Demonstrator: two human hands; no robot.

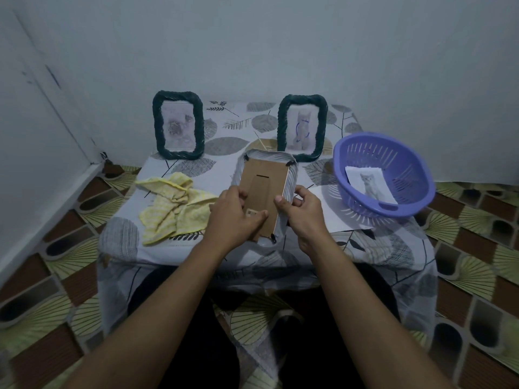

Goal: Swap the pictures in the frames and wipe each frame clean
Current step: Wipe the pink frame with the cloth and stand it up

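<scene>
Three frames are shown on the patterned worktop (233,127). The left green frame (178,124) and the right green frame (302,126) are stood upright at the back, each with a picture inside. The pale frame (290,175) is held tilted over the middle, its brown backing board (264,181) turned to the camera. Its lower left edge is gripped by the left hand (236,214), and its right edge is pinched by the right hand (302,211). A crumpled yellow cloth (171,206) is laid at left. A loose cat picture (370,183) is seen inside the purple basket (404,161) at right.
</scene>
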